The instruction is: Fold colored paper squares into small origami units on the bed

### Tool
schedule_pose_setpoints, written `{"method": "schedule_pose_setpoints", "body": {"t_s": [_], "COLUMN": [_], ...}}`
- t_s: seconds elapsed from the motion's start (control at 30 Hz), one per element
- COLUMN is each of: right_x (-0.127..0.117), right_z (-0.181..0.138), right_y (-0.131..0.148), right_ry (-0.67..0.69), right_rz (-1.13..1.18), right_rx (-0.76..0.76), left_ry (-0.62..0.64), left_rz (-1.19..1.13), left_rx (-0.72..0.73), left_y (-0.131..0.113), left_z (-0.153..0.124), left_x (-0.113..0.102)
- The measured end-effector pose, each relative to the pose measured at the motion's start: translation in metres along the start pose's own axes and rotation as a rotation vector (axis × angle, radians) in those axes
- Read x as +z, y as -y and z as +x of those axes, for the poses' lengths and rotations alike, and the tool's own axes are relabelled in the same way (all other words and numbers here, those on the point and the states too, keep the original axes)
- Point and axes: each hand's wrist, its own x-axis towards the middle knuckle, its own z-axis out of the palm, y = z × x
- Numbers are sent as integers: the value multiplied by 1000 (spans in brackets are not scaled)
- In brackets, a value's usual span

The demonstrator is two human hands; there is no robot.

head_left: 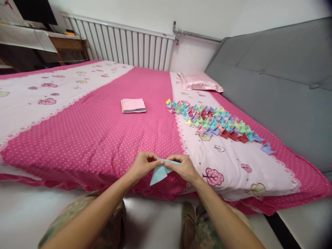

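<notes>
Between my two hands is a light blue sheet of paper (159, 175), partly folded, with one pointed flap hanging down to the left. My left hand (145, 165) pinches its upper left part between thumb and fingers. On the other side, my right hand (183, 167) grips the right part, thumb on the near face. Both thumbs almost meet at the top fold. The paper is held over the near edge of the bed, and the fingers behind it are partly hidden.
A stack of coloured paper (133, 105) lies on the pink bedspread (103, 128). Rows of small folded paper boats (207, 119) cover the right side. Beyond are a pink pillow (199, 82), a grey headboard (275, 69), a radiator (121, 41) and a desk (64, 43) with a monitor (36, 12).
</notes>
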Motion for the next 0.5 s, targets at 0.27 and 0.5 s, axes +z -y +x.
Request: {"method": "schedule_pose_setpoints", "body": {"t_s": [0.27,0.5], "right_x": [1,-13], "right_z": [1,5], "right_y": [0,4], "right_ry": [-60,-110], "right_rz": [0,-63], "right_rx": [-38,-57], "left_ry": [28,-2], "left_rz": [133,80], "left_rx": [159,137], "left_y": [-1,-5], "left_z": [0,3], "left_x": [-1,-6]}}
